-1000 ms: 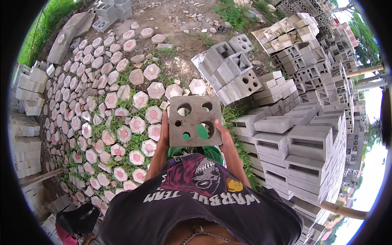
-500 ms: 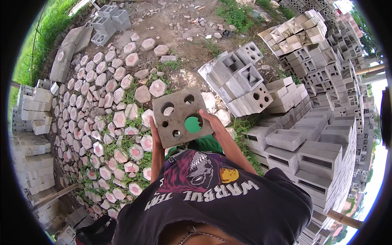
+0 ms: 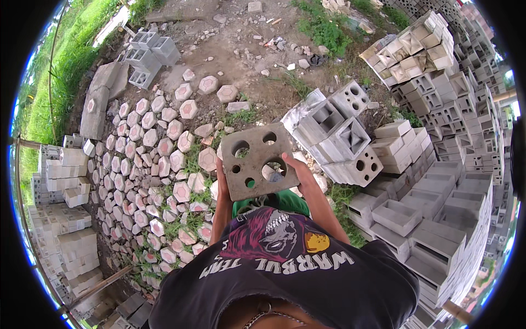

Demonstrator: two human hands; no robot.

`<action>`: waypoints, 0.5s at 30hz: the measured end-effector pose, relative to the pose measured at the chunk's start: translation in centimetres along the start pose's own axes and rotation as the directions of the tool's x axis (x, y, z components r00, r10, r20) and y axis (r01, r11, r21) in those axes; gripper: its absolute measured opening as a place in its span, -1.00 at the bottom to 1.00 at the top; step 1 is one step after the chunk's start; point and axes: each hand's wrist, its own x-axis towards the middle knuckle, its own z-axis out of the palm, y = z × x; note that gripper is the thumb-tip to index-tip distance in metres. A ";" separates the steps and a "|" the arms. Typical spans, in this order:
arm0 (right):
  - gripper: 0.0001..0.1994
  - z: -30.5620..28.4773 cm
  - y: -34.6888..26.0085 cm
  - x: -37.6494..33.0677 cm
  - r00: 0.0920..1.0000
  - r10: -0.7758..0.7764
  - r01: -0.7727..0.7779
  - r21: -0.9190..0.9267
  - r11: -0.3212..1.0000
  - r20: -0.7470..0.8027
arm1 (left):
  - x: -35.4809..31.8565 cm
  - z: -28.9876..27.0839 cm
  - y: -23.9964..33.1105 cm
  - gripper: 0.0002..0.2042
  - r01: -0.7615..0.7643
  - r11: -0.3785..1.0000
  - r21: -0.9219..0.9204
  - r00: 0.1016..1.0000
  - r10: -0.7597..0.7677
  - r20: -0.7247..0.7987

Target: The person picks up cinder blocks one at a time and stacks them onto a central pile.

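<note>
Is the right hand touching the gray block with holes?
Touching. The head view shows the right hand pressed along the right edge of the gray block, its fingers wrapped onto the block's face.

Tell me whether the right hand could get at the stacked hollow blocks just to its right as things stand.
Probably not right away: the right hand grips the perforated concrete block together with the left hand. The hollow blocks lie close, nothing between.

Daylit outdoor yard, dirt ground [image 3: 241, 44], hexagonal pavers [image 3: 159, 159], stacked hollow blocks [image 3: 438, 109], grass verge [image 3: 66, 60].
</note>
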 end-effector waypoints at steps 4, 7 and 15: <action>-0.32 0.5 -2.3 2.9 0.999 -0.016 0.022 0.157 0.987 -0.039 | 5.8 1.7 2.4 -0.29 0.149 0.987 0.057 0.988 -0.152 0.043; -0.32 1.1 -5.0 5.9 0.988 -0.073 0.104 0.240 0.965 -0.135 | 12.1 4.5 4.6 -0.26 0.199 0.967 0.160 0.968 -0.219 0.122; -0.39 3.3 -11.7 13.0 0.895 -0.269 0.397 0.363 0.843 -0.355 | 29.7 10.0 8.3 -0.30 0.403 0.882 0.245 0.791 -0.470 0.391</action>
